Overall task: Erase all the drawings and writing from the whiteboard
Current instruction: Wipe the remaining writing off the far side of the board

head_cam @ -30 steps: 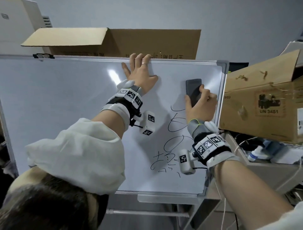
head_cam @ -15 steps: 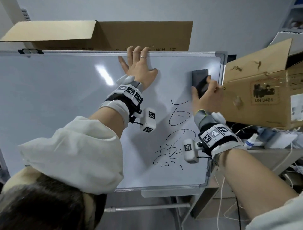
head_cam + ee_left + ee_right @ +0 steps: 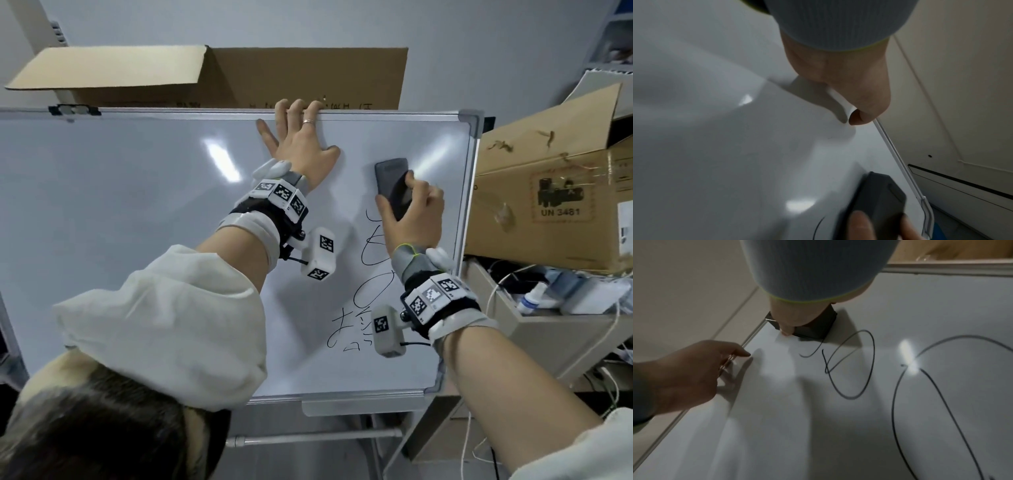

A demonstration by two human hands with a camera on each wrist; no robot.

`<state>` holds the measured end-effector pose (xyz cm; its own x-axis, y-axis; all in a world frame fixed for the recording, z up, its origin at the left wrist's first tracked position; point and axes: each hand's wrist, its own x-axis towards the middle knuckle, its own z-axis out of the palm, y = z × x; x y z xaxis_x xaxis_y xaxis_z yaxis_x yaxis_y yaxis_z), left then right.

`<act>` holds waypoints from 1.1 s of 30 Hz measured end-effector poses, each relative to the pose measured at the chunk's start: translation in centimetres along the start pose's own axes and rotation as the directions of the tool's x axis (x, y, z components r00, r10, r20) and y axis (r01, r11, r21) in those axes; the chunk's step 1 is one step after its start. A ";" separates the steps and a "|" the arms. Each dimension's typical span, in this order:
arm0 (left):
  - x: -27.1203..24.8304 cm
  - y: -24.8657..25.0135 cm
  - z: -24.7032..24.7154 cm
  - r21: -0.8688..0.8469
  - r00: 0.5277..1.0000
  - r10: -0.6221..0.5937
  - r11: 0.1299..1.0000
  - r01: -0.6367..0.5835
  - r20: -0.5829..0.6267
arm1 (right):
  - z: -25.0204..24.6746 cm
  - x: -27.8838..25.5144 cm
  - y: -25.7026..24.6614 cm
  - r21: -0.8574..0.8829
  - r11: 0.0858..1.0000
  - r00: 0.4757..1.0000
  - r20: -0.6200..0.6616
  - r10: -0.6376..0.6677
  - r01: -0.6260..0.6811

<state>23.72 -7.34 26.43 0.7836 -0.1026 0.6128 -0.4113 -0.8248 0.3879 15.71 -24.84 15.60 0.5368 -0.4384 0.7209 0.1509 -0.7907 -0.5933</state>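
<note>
Gripping: right hand [image 3: 412,219] wraps fingers and thumb round a dark eraser [image 3: 392,185], pressing it flat on the whiteboard [image 3: 137,205]
Eraser spot: upper right of board, just above the top stroke of the writing [image 3: 363,291], near the right frame edge; the right wrist view shows its lower corner touching or just short of the first curl, cannot tell which
Left hand: left hand [image 3: 301,144] lies flat on the board's upper middle, fingers straight and spread, fingertips [image 3: 296,104] hooked over the top frame; holds nothing; ring on one finger
Left wrist view: thumb [image 3: 857,119] rests on the frame rail, eraser blurred at the bottom
Writing: black marker column running down the right part of the board, loops on top, small scribbled characters lowest; partly hidden behind the right wrist
Board rest: left and middle area white, with light glare
Board mount: tilted on a stand, marker tray [image 3: 359,407] under the bottom edge
Around: open cardboard box [image 3: 239,75] behind the top edge; second box labelled UN 3481 [image 3: 555,205] on a shelf to the right, cables beneath it
Wrists: both wear tracking bands with black-and-white marker tags
</note>
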 end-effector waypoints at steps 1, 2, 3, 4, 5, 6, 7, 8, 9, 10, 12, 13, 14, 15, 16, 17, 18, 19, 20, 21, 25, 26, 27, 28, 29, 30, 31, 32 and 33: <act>0.1 -0.1 0.0 -0.001 1.000 -0.003 1.000 0.003 -0.007 | 0.4 -0.9 -0.4 0.014 0.998 0.997 0.057 -0.060 0.059; 0.1 -0.3 0.0 0.005 1.000 -0.003 1.000 0.003 -0.018 | 0.9 -1.8 -0.8 0.003 0.988 0.981 0.121 -0.154 0.155; 0.1 -0.5 -0.1 0.012 1.000 0.000 1.000 0.000 -0.028 | 1.2 -2.5 -1.0 -0.022 0.968 0.954 0.175 -0.244 0.251; 0.1 -0.7 0.0 0.018 0.999 0.006 1.000 -0.005 -0.034 | 1.2 -2.7 -0.8 -0.047 0.950 0.934 0.205 -0.293 0.309; 0.0 -0.9 0.0 0.021 0.999 0.013 1.000 -0.012 -0.036 | 0.9 -2.3 -0.5 -0.060 0.952 0.937 0.204 -0.283 0.300; 0.0 -0.9 -0.1 0.023 0.999 0.020 1.000 -0.019 -0.034 | 0.5 -1.6 0.1 -0.061 0.970 0.961 0.166 -0.222 0.235; 0.0 -0.9 -0.1 0.021 0.999 0.023 1.000 -0.023 -0.029 | -0.2 -0.8 1.0 -0.049 0.990 0.988 0.094 -0.126 0.131; 0.0 -0.7 -0.1 0.016 0.999 0.022 1.000 -0.022 -0.026 | -0.9 0.0 2.0 -0.025 0.999 1.000 0.001 -0.025 0.025; 0.0 -0.6 -0.1 0.012 1.000 0.019 1.000 -0.019 -0.025 | -1.6 0.6 2.8 0.003 0.998 0.994 -0.089 0.057 -0.057; -0.1 -0.3 -0.1 0.008 1.000 0.016 1.000 -0.016 -0.024 | -2.1 0.9 3.3 0.016 0.994 0.983 -0.146 0.113 -0.112; -0.1 0.1 0.2 0.010 1.000 0.008 1.000 -0.008 -0.023 | -2.0 0.5 2.8 0.026 0.986 0.972 -0.165 0.166 -0.164; -0.1 0.3 0.4 0.014 1.000 -0.003 1.000 0.003 -0.030 | -1.5 -0.2 2.0 0.043 0.989 0.983 -0.120 0.142 -0.138; -0.1 0.4 0.6 0.017 0.999 -0.017 1.000 0.017 -0.042 | -0.8 -1.0 1.1 0.042 0.997 0.997 -0.044 0.067 -0.065; 0.0 0.4 0.7 0.018 0.998 -0.029 0.999 0.030 -0.056 | 0.1 -1.8 0.4 0.018 0.999 0.998 0.052 -0.044 0.043; 0.0 0.4 0.7 0.018 0.997 -0.036 0.999 0.037 -0.066 | 0.7 -2.4 -0.2 -0.017 0.988 0.978 0.143 -0.149 0.153; 0.1 0.4 0.8 0.018 0.997 -0.033 0.999 0.034 -0.071 | 0.9 -2.4 -0.3 -0.046 0.973 0.958 0.194 -0.213 0.226; 0.1 0.3 0.8 0.021 0.997 -0.024 0.999 0.026 -0.072 | 0.7 -2.0 -0.1 -0.061 0.972 0.957 0.196 -0.213 0.229; 0.0 0.2 0.8 0.024 0.997 -0.018 1.000 0.020 -0.077 | 0.2 -1.4 0.4 -0.062 0.984 0.976 0.151 -0.158 0.169; -0.1 0.2 0.8 0.026 0.996 -0.013 1.000 0.015 -0.084 | -0.5 -0.8 1.1 -0.055 0.995 0.995 0.067 -0.074 0.078; -0.1 0.2 0.8 0.029 0.996 -0.011 0.999 0.014 -0.091 | -1.3 -0.2 2.1 -0.033 0.999 0.999 -0.043 0.018 -0.020; -0.1 0.6 0.7 0.028 0.995 -0.021 0.999 0.024 -0.094 | -2.3 0.1 3.4 -0.008 0.975 0.957 -0.194 0.216 -0.221; -0.1 0.6 0.7 0.029 0.995 -0.027 0.999 0.029 -0.094 | -2.0 -0.2 2.8 0.009 0.983 0.972 -0.148 0.183 -0.184; 0.0 0.5 0.7 0.028 0.995 -0.035 0.999 0.038 -0.095 | -1.5 -0.5 2.0 0.017 0.995 0.993 -0.065 0.100 -0.099; 0.0 0.4 0.8 0.027 0.995 -0.040 0.999 0.043 -0.094 | -0.9 -0.9 1.3 0.007 1.000 0.999 0.045 -0.014 0.013; 0.0 0.5 0.9 0.028 0.995 -0.035 0.999 0.038 -0.096 | -0.6 -1.1 0.8 -0.018 0.993 0.983 0.144 -0.115 0.119; 0.0 0.5 1.0 0.030 0.995 -0.027 0.999 0.030 -0.100 | -0.4 -0.8 0.4 -0.041 0.982 0.965 0.195 -0.175 0.186; -0.2 0.4 1.0 0.032 0.994 -0.018 0.999 0.022 -0.105 | -0.4 -0.4 0.3 -0.062 0.981 0.970 0.177 -0.168 0.181; -0.2 0.3 0.9 0.033 0.994 -0.008 0.999 0.012 -0.108 | -0.6 0.2 0.5 -0.071 0.992 0.990 0.096 -0.099 0.106; -0.2 0.2 0.9 0.033 0.994 -0.003 0.999 0.007 -0.109 | -1.0 0.7 0.9 -0.064 0.998 1.000 -0.014 0.001 -0.002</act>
<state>23.87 -7.95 25.76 0.7291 -0.0388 0.6833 -0.3907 -0.8432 0.3691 15.36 -26.33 15.93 0.5250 -0.4456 0.7251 0.0966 -0.8153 -0.5709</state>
